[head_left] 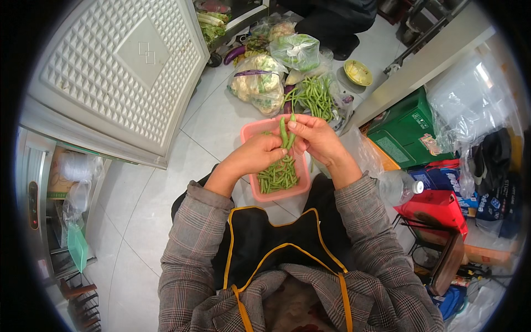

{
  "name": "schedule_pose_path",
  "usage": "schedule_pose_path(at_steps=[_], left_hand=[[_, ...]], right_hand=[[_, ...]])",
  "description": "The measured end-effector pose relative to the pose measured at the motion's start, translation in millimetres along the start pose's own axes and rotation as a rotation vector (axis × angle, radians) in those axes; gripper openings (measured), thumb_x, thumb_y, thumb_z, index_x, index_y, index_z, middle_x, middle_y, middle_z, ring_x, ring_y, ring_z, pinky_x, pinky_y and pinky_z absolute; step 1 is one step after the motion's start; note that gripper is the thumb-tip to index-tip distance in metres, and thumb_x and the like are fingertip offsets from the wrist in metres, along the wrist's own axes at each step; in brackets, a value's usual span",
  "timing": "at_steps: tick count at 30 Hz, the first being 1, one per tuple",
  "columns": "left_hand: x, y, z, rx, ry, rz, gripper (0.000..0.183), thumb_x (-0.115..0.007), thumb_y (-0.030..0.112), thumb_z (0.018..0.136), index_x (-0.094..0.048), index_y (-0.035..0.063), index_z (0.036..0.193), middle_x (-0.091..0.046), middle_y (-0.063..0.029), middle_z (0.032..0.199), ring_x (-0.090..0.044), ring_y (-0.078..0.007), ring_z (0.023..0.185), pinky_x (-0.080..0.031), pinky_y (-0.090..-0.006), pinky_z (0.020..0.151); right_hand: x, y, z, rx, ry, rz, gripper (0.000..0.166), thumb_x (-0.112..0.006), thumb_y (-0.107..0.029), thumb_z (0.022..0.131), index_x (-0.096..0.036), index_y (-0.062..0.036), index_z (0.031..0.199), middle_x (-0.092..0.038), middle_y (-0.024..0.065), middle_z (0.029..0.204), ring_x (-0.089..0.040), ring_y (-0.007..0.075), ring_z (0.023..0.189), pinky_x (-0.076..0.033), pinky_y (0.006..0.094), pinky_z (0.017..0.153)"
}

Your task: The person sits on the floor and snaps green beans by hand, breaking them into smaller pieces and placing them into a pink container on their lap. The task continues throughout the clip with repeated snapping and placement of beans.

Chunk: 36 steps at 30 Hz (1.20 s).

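Both my hands meet above a pink plastic basket (307, 182) on the tiled floor. Short pieces of green bean (276, 177) cover its bottom. Between the hands are long green beans (283, 132), held roughly upright. My left hand (265, 151) grips their lower ends with thumb and fingers. Higher up, my right hand (313, 135) pinches a bean near its upper end. Just beyond the basket, a heap of whole green beans (315, 97) lies on a plastic bag.
Bagged cauliflower (257, 83), a bag of green vegetables (296, 52) and an eggplant (235, 54) lie ahead. A yellow bowl (358, 73) stands near another person's dark-clothed leg (332, 25). A white textured panel (124, 74) rises at left. Right are a green box (410, 133) and a plastic bottle (398, 188).
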<state>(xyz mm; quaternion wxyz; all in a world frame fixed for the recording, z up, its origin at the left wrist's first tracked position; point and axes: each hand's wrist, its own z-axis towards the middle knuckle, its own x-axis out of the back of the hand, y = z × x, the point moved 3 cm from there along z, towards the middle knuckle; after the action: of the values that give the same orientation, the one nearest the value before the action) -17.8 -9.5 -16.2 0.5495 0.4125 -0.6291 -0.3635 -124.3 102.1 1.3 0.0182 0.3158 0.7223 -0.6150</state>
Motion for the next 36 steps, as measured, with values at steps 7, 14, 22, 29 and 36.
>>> schedule_pose_path(at_steps=[7, 14, 22, 29, 36], left_hand=[[-2, 7, -5, -0.05, -0.057, -0.04, 0.023, -0.05, 0.022, 0.089, -0.06, 0.0012, 0.088, -0.055, 0.0007, 0.07, -0.049, -0.0079, 0.066, -0.042, -0.0257, 0.062], [-3, 14, -6, -0.05, 0.082, -0.139, 0.024, -0.05, 0.023, 0.088, -0.061, 0.0027, 0.095, -0.059, -0.0005, 0.075, -0.052, -0.0074, 0.069, -0.044, -0.0248, 0.065], [9, -1, 8, 0.022, 0.296, -0.427, 0.023, -0.046, 0.019, 0.087, -0.06, 0.0017, 0.091, -0.056, -0.0037, 0.069, -0.05, -0.0115, 0.06, -0.04, -0.0267, 0.056], [48, -3, -9, 0.08, 0.23, -1.128, 0.02, -0.042, 0.017, 0.091, -0.053, 0.0006, 0.093, -0.033, 0.0075, 0.053, -0.025, -0.0021, 0.04, -0.019, -0.0176, 0.036], [38, -6, -6, 0.075, 0.111, -1.123, 0.019, -0.046, 0.017, 0.091, -0.054, 0.0007, 0.094, -0.036, 0.0071, 0.055, -0.029, -0.002, 0.042, -0.023, -0.0159, 0.039]], right_hand=[[-1, 2, -1, -0.04, -0.102, -0.088, 0.029, -0.054, -0.018, 0.089, -0.056, 0.0016, 0.11, -0.062, 0.0054, 0.088, -0.044, 0.0049, 0.049, -0.041, 0.0199, 0.047], [-2, 0, 1, 0.02, -0.079, 0.067, 0.024, -0.051, -0.016, 0.09, -0.056, 0.0037, 0.104, -0.062, 0.0057, 0.089, -0.045, 0.006, 0.049, -0.042, 0.0207, 0.047], [-30, -4, -16, 0.584, 0.109, -0.645, 0.015, -0.056, -0.005, 0.084, -0.058, -0.0042, 0.099, -0.06, 0.0048, 0.078, -0.058, 0.01, 0.057, -0.045, 0.0227, 0.052], [-2, 8, -6, 0.502, 0.118, -1.038, 0.023, -0.054, -0.003, 0.084, -0.057, -0.0032, 0.106, -0.062, 0.0068, 0.088, -0.057, 0.0098, 0.063, -0.046, 0.0235, 0.055], [-10, 9, 5, 0.13, -0.049, -0.445, 0.023, -0.055, -0.014, 0.088, -0.057, -0.0032, 0.108, -0.06, -0.0002, 0.086, -0.051, 0.0045, 0.07, -0.045, 0.0211, 0.062]])
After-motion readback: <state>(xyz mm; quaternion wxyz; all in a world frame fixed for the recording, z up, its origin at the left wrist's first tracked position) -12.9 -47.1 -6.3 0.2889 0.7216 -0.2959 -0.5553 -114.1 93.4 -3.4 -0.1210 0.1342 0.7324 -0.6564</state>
